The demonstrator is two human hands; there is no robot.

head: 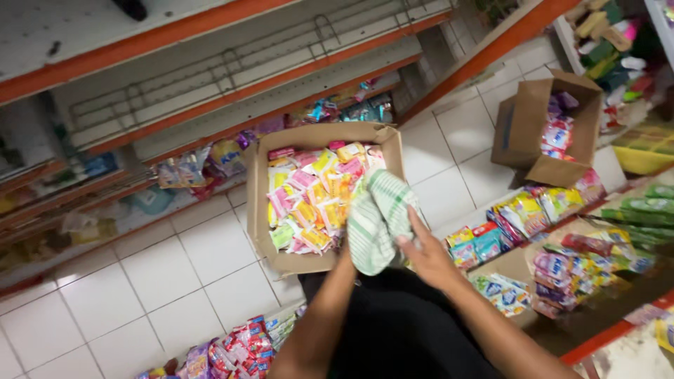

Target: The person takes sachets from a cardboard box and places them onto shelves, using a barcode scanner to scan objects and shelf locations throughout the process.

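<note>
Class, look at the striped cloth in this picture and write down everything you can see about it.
The cloth is soft woven fabric, white with thin green stripes, crumpled and folded, hanging in loose folds. It lies over the right edge of the open cardboard box of colourful packets. The right hand grips it from the side; the left hand is hidden behind it.

cloth [375,221]: green-and-white striped, crumpled, draped over the near right corner of the box | cardboard box [258,203]: open-topped, tilted; filled with small pink, yellow and green packets [309,196]
</note>
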